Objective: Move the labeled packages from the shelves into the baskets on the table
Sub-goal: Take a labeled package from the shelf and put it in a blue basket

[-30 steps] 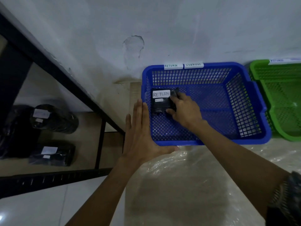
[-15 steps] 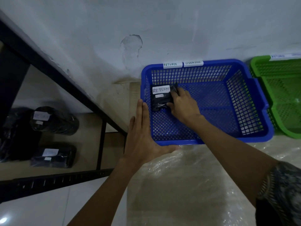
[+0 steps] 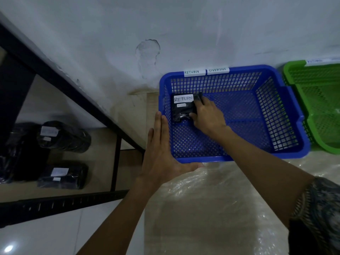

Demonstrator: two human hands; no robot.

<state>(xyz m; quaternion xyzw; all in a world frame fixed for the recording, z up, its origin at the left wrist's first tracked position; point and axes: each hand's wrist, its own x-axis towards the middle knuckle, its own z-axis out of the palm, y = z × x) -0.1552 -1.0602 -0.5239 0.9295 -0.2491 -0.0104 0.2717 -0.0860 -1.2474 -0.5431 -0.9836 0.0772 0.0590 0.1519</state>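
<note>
Lowest in my view, the table (image 3: 211, 208) lies under a crinkled clear plastic sheet, and a patterned sleeve (image 3: 320, 208) shows at the lower right. Just above centre-left, the left hand (image 3: 161, 155) lies flat with its fingers straight and together. They run up along the outside of the blue basket (image 3: 217, 158) at its left wall, and the thumb stretches along the front rim. It holds nothing.

Inside the basket, the right hand (image 3: 207, 116) reaches to the back left corner. Its fingers (image 3: 199, 97) curl over the right edge of the black package (image 3: 182, 111), and the thumb presses at the package's lower right. The package lies on the basket floor against the left wall, its white "RETURN" label facing up, left of the fingertips.

On the far rim sit two white tags, the RETURN tag (image 3: 194, 72) and the OVERDUE tag (image 3: 218, 69). At the right edge of the frame stands a green basket (image 3: 316, 107), just beside the blue one.

At the left of the frame, behind the black shelf frame (image 3: 73, 199), two more labeled dark packages (image 3: 64, 137) (image 3: 62, 176) rest on a shelf. Their labels are too blurred for me to read. The white wall (image 3: 165, 24) fills the top.
</note>
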